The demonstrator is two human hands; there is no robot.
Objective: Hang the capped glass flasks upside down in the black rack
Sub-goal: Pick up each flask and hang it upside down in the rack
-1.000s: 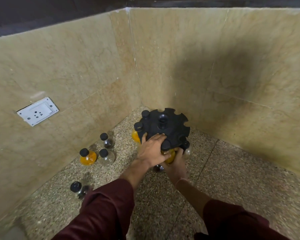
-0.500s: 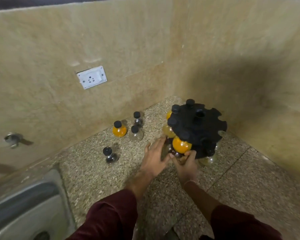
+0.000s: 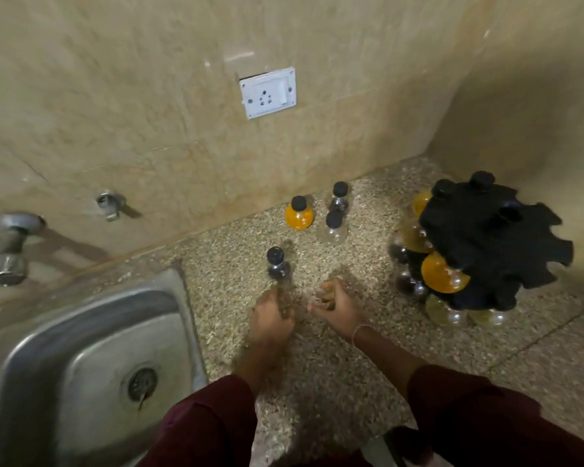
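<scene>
The black round rack stands in the counter's right corner with several capped flasks hanging upside down in its slots, among them an orange one. Upright on the counter stand an orange flask, a clear flask and two dark flasks. My left hand is blurred, just below the nearer dark flask, and holds nothing. My right hand hovers beside it with loosely curled fingers, empty, left of the rack.
A steel sink fills the lower left, with a tap on the wall above it. A white wall socket sits above the standing flasks. Tiled walls close the corner behind the rack.
Both hands left the rack and moved left toward the standing flasks. The orange flask now hangs in the rack untouched. My view swung left, bringing the sink in.
</scene>
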